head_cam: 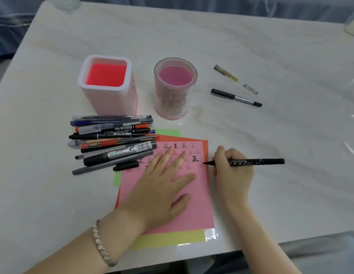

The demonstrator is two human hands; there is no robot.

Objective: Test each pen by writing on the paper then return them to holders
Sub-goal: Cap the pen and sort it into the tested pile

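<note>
Pale marble-patterned table [281, 131] stretches ahead of us. Our left hand [164, 182] lies flat on the pink paper [194, 210], fingers straight and spread, pressing the sheet down. Our right hand [232, 173] grips a black marker [259, 161], fingers curled round its barrel; its tip points left and sits at the right edge of the pink paper, beside a bold black character. Rows of small written characters cross the top of that sheet. Under it lie an orange sheet [205, 144], a green sheet [169, 132] and a yellow sheet [172, 238]. A loose black cap [126, 166] rests just left of our fingers, beside a pile of pens [112, 139]. Behind the pile stands a square white holder [105, 99], with a round clear holder [175, 101] near it. Well to the right lie a clear pen [236, 79] and a black and silver pen [236, 97].
</note>
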